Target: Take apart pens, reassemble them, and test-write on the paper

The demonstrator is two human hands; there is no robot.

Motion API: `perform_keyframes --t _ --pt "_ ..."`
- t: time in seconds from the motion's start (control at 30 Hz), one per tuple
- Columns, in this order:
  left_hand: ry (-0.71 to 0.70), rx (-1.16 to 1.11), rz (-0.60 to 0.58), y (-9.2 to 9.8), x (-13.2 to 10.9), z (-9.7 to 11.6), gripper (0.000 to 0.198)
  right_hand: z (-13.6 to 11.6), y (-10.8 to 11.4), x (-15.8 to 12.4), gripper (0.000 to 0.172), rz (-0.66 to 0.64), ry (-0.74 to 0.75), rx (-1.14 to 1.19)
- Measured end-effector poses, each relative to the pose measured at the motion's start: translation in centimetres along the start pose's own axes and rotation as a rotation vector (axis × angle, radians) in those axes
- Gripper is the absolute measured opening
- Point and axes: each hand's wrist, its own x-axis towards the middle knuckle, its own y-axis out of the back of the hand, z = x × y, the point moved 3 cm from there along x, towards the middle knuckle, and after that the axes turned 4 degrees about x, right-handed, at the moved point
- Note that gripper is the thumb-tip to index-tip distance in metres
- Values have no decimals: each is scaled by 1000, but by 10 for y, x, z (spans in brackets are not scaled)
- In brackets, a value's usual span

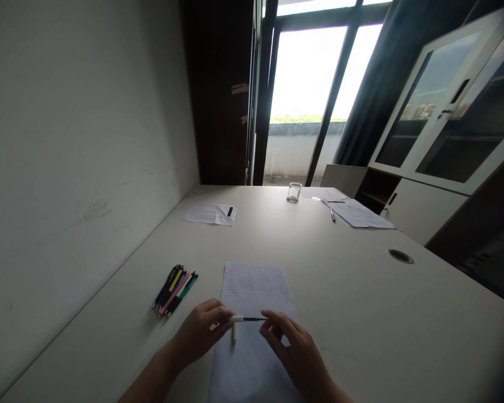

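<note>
My left hand is closed on a white pen barrel, held level above a sheet of paper. A thin dark pen refill sticks out of the barrel to the right. At the refill's far end, the fingers of my right hand come together in a pinch. Below the barrel, a short white pen part shows over the paper; whether it rests on the sheet I cannot tell. The paper has handwritten lines on its far half.
A bundle of several pens lies left of the paper. Farther back are a small sheet, a glass, a stack of papers and a pen. A cable hole is at the right. A wall borders the left edge.
</note>
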Motion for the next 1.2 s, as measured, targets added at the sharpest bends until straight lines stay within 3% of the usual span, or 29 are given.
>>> perform_keyframes --t 0.17,0.27,0.43,0.6,0.73,0.93,1.2 --pt "68 73 80 3 1 -7 13 0 1 1 13 30 -51 -95" --pt "107 61 76 1 1 -13 15 -2 -4 3 17 -88 -4 -148" --pt "151 58 55 -2 0 -17 13 -10 -15 3 10 -332 139 -265" --pt "151 73 50 -2 -1 -19 11 -23 -24 10 34 -457 231 -502" --pt "152 94 48 -3 -1 -21 11 -30 -34 22 46 -484 331 -645" --pt "153 91 48 -3 -1 -21 11 -32 -47 37 10 -499 396 -696" --pt "152 102 61 -3 -1 -20 12 -25 -27 36 13 -418 450 -530"
